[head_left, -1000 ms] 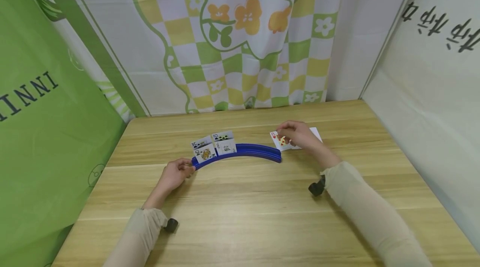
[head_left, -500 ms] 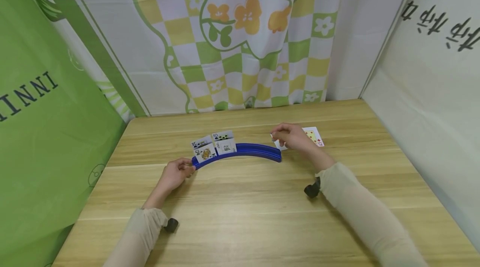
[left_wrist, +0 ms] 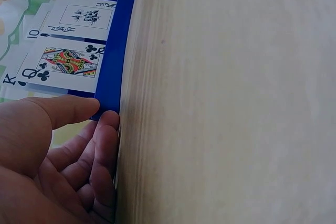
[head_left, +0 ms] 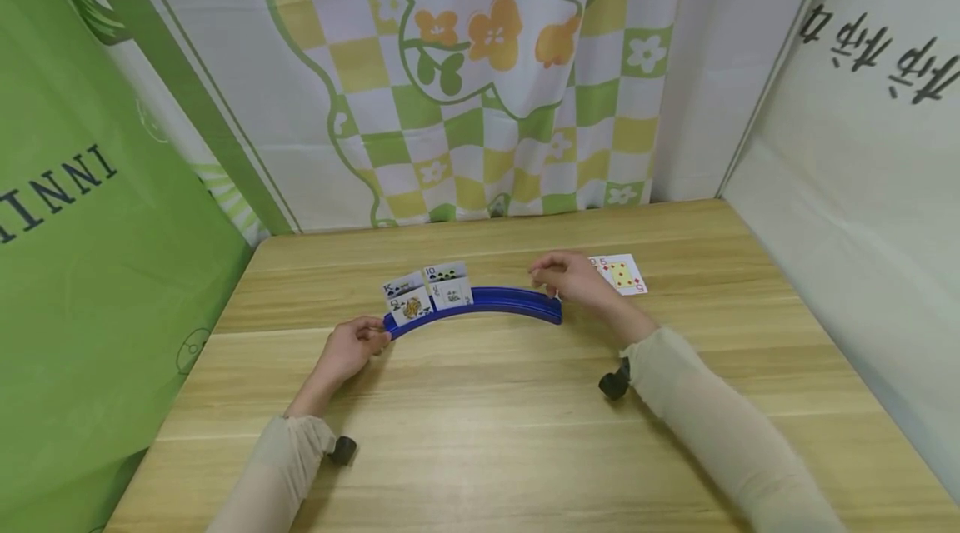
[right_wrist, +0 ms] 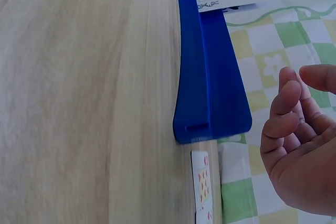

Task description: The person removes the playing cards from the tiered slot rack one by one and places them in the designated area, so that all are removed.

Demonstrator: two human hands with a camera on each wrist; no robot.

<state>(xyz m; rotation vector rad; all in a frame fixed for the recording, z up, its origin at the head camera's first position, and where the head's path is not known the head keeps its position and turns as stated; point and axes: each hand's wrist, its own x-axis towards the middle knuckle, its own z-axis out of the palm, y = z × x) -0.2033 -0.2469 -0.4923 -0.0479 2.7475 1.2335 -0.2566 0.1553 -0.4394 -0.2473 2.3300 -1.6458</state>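
A curved blue playing card holder point(head_left: 517, 301) lies across the table. My left hand point(head_left: 351, 347) pinches its left end between thumb and fingers. At that end, a queen of clubs point(left_wrist: 65, 64) stands before a king point(left_wrist: 9, 78), and a joker point(left_wrist: 81, 17) before a ten point(head_left: 446, 271). My right hand point(head_left: 573, 279) hovers by the holder's right end, fingers loosely bent, thumb near the index fingertip; the right wrist view shows nothing between them. Right of it lies a five of diamonds point(head_left: 622, 273), overlapping another card. A red-pipped card point(right_wrist: 202, 187) shows near the holder's end.
The wooden table point(head_left: 465, 433) stretches in front of the holder. A checked, flowered curtain point(head_left: 495, 150) hangs behind the table. Green cloth point(head_left: 112, 283) borders the left and a white sheet point(head_left: 862, 183) the right.
My right hand has moved left from over the cards towards the holder's right end, uncovering the five of diamonds and covering the eight of hearts' place. My left hand has stayed put.
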